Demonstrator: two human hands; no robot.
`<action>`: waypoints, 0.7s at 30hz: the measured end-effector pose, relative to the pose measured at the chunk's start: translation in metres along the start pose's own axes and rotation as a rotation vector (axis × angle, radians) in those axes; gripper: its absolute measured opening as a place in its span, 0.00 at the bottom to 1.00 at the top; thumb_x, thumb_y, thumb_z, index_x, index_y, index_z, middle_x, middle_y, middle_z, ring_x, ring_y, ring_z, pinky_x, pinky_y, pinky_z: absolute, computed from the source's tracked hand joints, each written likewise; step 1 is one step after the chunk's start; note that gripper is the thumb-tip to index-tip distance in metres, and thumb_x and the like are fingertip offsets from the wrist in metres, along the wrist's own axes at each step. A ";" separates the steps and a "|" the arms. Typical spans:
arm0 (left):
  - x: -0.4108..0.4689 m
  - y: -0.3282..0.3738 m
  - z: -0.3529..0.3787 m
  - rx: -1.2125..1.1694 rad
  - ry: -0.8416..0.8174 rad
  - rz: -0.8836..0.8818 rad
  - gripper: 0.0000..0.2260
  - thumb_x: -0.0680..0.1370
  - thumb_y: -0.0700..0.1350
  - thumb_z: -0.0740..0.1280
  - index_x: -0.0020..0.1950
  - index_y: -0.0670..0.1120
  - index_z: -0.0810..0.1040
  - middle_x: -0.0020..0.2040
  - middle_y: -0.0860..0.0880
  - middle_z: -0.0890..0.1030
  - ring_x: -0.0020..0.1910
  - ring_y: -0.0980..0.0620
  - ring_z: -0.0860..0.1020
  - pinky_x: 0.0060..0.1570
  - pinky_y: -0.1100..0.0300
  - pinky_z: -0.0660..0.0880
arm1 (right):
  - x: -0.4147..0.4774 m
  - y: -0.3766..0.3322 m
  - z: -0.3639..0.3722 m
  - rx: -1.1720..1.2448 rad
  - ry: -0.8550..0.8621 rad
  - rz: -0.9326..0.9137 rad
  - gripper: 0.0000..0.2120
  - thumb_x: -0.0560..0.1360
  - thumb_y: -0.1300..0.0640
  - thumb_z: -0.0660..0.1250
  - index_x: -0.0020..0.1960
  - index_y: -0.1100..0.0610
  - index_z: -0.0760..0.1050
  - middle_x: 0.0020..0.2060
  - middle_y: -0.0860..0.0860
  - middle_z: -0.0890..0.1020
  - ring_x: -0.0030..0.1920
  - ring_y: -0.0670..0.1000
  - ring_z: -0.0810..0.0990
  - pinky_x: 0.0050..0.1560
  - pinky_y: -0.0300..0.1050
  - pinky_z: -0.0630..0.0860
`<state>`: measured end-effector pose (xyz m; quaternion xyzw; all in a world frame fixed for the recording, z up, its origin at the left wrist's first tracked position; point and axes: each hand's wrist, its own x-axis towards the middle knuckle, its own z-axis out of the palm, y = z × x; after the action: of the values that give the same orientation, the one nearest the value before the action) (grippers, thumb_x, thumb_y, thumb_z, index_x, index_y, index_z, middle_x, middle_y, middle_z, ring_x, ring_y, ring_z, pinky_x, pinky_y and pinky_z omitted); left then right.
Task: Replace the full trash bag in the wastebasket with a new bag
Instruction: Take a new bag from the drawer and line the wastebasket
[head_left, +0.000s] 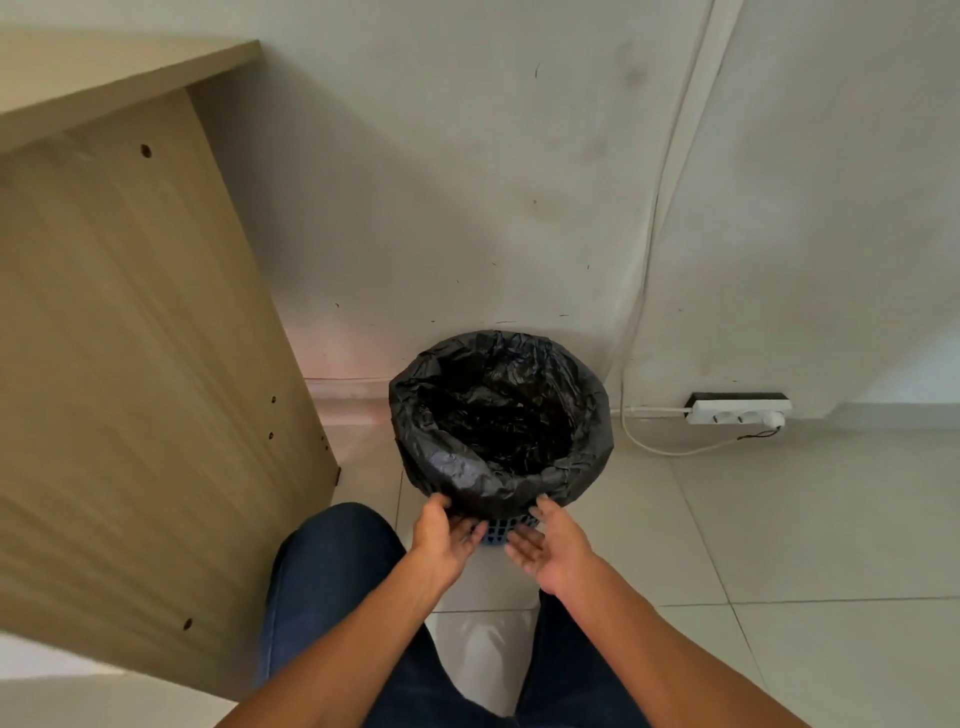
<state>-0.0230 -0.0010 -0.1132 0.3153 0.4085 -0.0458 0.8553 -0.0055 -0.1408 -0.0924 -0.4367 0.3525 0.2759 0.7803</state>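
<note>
Head view: both hands open at the near side of the lined wastebasket.

Closest to me I see legs in dark jeans (332, 571), with both forearms reaching forward over them. The left hand (444, 535) and right hand (550, 551) face palm to palm, fingers loosely spread and gripping nothing. Each thumb tip lies at the lower hem of the black trash bag (498, 415), though I cannot tell whether it truly touches. Between the hands shows a patch of the blue lattice wastebasket (496, 530), standing on the pale tiled floor (779, 545). The bag lines it, mouth open, its top folded down over the rim all round. To the left rises a desk's wooden side panel (130, 364). Farther back, against the white wall (467, 156), a white power strip (737, 410) lies to the right, and a white cable (649, 260) runs up the wall.
</note>
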 end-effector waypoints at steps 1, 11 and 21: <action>-0.006 -0.001 0.000 -0.041 -0.025 0.016 0.14 0.83 0.42 0.57 0.66 0.39 0.72 0.58 0.39 0.78 0.53 0.43 0.78 0.58 0.48 0.74 | -0.002 0.004 0.002 0.022 -0.015 -0.003 0.23 0.81 0.47 0.63 0.71 0.59 0.69 0.63 0.63 0.75 0.61 0.60 0.76 0.66 0.56 0.73; -0.017 -0.020 -0.011 -0.221 -0.178 0.066 0.29 0.79 0.66 0.59 0.67 0.44 0.74 0.62 0.36 0.79 0.63 0.39 0.78 0.64 0.46 0.74 | -0.009 0.018 0.012 0.160 -0.041 -0.096 0.24 0.81 0.46 0.62 0.71 0.59 0.71 0.68 0.58 0.76 0.65 0.58 0.76 0.59 0.51 0.72; -0.010 -0.032 -0.012 -0.306 -0.035 0.048 0.19 0.86 0.49 0.53 0.74 0.41 0.67 0.68 0.36 0.74 0.61 0.41 0.75 0.66 0.48 0.70 | -0.008 0.020 0.019 0.338 -0.013 -0.158 0.19 0.82 0.49 0.61 0.68 0.59 0.71 0.63 0.59 0.77 0.65 0.60 0.75 0.63 0.54 0.72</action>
<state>-0.0478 -0.0215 -0.1277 0.1903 0.3879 0.0321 0.9013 -0.0190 -0.1155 -0.0888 -0.3238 0.3532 0.1534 0.8643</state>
